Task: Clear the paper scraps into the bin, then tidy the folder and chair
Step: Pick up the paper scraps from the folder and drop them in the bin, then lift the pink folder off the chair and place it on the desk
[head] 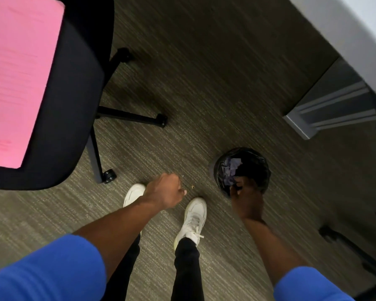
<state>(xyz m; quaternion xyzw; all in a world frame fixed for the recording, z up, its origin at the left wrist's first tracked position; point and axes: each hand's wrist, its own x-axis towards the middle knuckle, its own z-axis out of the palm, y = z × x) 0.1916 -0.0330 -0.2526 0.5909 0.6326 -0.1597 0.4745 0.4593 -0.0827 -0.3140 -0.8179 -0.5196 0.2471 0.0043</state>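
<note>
The bin (242, 170), round and lined in black, stood on the carpet (204, 83) right of centre, near the desk leg (326, 114), with crumpled paper scraps (230, 168) inside. The right hand (246, 198) was over the bin's near rim, fingers pointing down into it; whether it grasped anything could not be told, owing to blur. The left hand (166, 190) was clenched in a fist above the white shoes (193, 216), apart from the bin. The pink folder (17, 79) lay flat on the black chair (70, 118) at far left.
</note>
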